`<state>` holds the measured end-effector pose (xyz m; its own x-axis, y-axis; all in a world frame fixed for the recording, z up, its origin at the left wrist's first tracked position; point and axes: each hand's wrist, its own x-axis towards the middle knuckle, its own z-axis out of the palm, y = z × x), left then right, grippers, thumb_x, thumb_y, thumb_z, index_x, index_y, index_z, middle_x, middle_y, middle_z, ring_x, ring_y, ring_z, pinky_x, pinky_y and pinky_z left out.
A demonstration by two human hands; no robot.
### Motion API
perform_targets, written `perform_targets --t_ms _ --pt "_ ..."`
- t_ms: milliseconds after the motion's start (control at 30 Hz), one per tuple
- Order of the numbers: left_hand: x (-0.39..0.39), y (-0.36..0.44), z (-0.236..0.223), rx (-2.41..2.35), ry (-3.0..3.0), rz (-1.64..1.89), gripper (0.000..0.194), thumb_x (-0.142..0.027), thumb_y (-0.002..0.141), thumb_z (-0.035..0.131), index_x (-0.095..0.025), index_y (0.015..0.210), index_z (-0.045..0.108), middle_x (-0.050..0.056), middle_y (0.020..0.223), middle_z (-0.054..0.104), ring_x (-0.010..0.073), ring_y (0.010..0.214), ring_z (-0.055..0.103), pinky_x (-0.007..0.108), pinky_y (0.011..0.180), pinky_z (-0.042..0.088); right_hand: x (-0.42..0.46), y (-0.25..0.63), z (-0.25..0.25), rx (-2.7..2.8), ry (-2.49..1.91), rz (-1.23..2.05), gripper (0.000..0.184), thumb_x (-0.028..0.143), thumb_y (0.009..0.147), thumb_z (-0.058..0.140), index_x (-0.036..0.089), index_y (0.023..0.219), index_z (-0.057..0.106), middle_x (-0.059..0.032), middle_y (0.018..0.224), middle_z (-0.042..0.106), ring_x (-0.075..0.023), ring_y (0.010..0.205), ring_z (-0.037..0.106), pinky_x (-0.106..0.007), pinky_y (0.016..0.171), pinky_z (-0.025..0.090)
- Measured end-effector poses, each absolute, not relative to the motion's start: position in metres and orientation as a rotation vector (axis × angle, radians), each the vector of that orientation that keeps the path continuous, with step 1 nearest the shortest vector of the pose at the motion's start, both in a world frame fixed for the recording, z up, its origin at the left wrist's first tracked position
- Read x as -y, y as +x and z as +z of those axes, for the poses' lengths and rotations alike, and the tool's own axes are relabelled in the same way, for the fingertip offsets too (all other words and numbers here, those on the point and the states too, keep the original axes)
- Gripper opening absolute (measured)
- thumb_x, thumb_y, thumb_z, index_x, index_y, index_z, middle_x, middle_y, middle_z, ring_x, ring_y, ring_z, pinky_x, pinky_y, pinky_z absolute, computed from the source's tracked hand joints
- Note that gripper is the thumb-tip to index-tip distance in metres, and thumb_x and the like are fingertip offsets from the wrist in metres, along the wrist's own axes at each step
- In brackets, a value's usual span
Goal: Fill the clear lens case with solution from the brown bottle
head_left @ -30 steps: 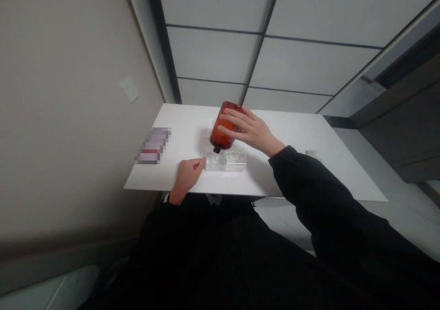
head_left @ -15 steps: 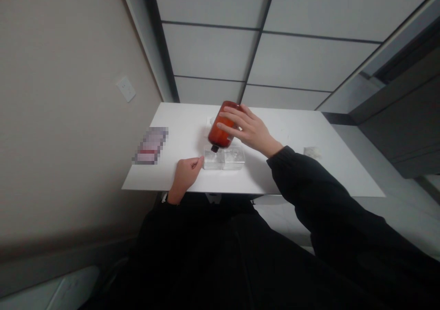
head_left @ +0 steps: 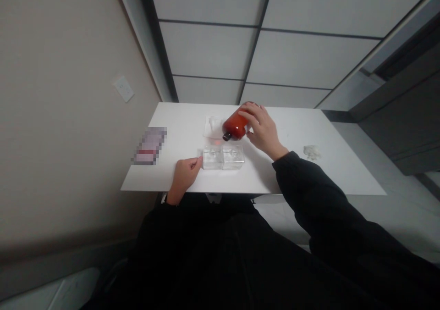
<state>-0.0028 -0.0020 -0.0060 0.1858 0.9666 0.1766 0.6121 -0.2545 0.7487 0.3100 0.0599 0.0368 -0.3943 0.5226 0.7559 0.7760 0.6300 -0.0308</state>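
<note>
A reddish-amber bottle [head_left: 234,125] with a dark neck is tilted above the white table [head_left: 275,172], its neck pointing down and to the left. My right hand [head_left: 261,129] is wrapped round its body. Below the bottle stands a clear two-part container [head_left: 223,157]; what lies inside is too faint to tell. At its left end, my left hand [head_left: 186,172] rests on the table with curled fingers, thumb and forefinger together by the container's edge. Whatever those fingers hold, if anything, is hidden.
Behind the container lies a clear, flat piece [head_left: 210,127], partly hidden by the bottle. A pixelated pinkish object [head_left: 149,146] is at the table's left. To the right sits a small crumpled whitish thing [head_left: 311,152]. Walls border the left and far sides.
My right hand has carried the bottle right and away from over the container, and it leans further onto its side. My left hand has stayed in place.
</note>
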Motion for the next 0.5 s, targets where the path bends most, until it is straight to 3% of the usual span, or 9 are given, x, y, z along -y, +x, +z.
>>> perform_targets --t_ms 500 --pt "0.001 -0.003 -0.007 -1.475 1.968 0.901 0.050 -0.053 0.093 0.044 -0.023 0.059 0.024 -0.003 0.060 0.020 0.0116 0.056 0.026 0.034 0.060 0.018 -0.033 0.343 0.034 2.148 -1.116 -0.356 0.047 0.012 0.099 0.046 0.030 0.139 0.061 -0.0086 0.150 0.066 -0.0303 0.146 0.057 -0.071 0.123 0.041"
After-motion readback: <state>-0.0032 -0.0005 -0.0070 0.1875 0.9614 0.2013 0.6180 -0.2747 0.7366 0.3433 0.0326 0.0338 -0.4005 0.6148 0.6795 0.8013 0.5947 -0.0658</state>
